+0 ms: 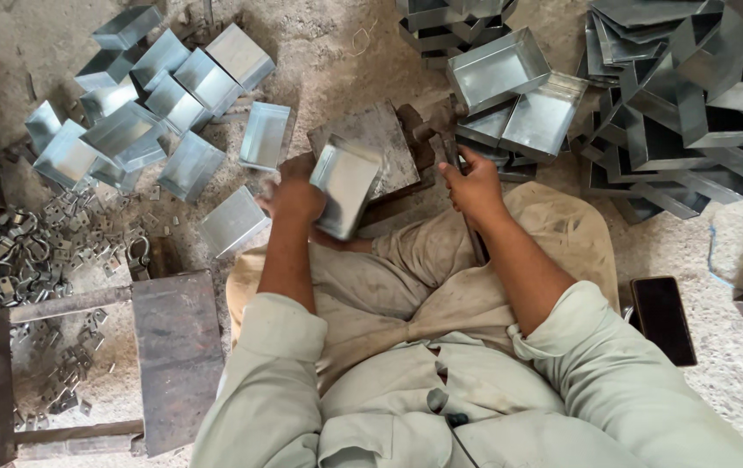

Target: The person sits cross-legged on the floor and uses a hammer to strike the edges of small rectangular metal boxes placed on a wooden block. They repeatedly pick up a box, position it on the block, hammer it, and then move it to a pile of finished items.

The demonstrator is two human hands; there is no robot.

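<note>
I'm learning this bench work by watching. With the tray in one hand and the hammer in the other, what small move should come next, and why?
Probably lower the metal tray flat onto the steel block. The left hand holds it tilted at the block's edge, while the right hand grips the hammer beside it, so the tray seems not yet seated for a blow.

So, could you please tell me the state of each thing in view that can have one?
Left hand: closed on the metal tray, held tilted over the block.
Right hand: gripping the hammer handle.
Steel block: lying flat on the ground.
Trays at left: scattered loose.
Trays at right: stacked, open side up.
Phone: screen dark.
</note>
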